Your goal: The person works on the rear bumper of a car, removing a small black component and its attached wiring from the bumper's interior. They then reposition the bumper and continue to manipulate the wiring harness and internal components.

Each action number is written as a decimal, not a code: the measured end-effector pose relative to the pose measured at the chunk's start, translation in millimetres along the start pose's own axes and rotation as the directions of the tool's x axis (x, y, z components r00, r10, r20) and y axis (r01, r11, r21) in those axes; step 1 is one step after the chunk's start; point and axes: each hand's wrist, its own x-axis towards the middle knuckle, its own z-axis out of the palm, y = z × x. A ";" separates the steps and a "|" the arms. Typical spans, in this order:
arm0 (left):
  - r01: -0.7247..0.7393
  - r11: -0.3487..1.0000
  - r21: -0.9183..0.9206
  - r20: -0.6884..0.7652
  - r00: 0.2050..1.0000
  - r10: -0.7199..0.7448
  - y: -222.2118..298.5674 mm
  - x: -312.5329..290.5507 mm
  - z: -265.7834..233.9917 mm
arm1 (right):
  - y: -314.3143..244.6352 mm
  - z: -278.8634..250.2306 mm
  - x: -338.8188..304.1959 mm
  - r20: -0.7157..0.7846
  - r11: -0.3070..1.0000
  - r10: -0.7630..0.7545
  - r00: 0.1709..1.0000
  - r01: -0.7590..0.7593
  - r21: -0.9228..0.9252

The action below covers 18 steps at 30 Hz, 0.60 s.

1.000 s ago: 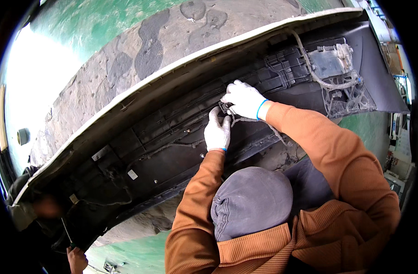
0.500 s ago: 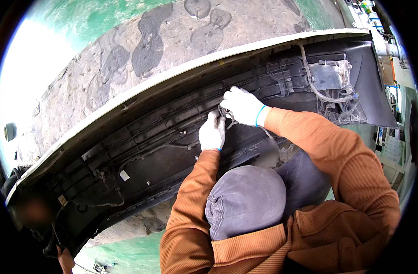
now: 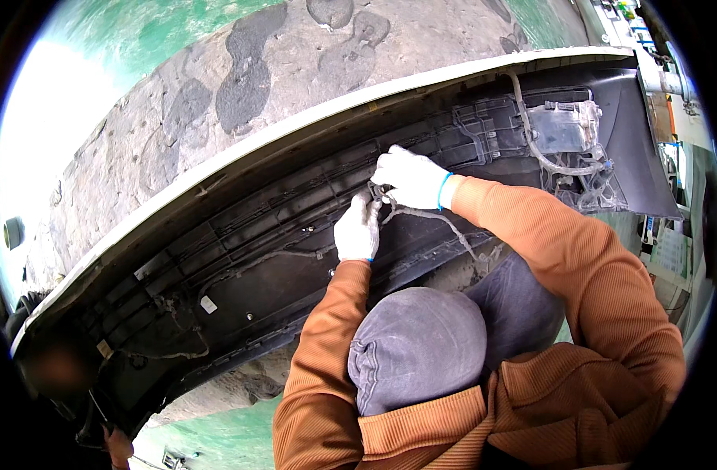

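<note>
A dark car bumper lies with its hollow inner side facing me. Both my hands wear white gloves and meet over its middle. My left hand has its fingers closed on a small dark piece of the wiring harness, which looks like a connector. From above right, my right hand pinches the same piece; its fingertips partly cover it. Just below my hands a grey wiring harness loops out and runs down to the right. Another stretch of cable follows the bumper to the left.
At the bumper's right end sits a clear plastic tank with a grey hose. A stained grey mat covers the green floor. Another person's hand is at the lower left, near the bumper's left end.
My hands have shifted slightly left, still together on the connector. More of the harness below them shows. The other person's hand at the lower left has moved a little to the right.
</note>
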 end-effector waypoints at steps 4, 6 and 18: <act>0.029 0.997 0.069 0.013 0.999 -0.030 2.2 -1.1 1.6 | 0.4 -2.8 -0.7 0.009 0.998 0.020 1.000 -0.020 0.063; 0.035 0.997 0.074 0.005 0.999 -0.036 2.9 -1.0 2.1 | -0.1 -0.8 -0.7 0.012 0.997 0.034 0.999 -0.035 0.072; 0.092 0.996 -0.005 -0.005 0.996 -0.092 1.9 0.0 6.4 | -15.8 7.5 -3.5 -0.099 0.994 0.053 0.994 -0.062 -0.090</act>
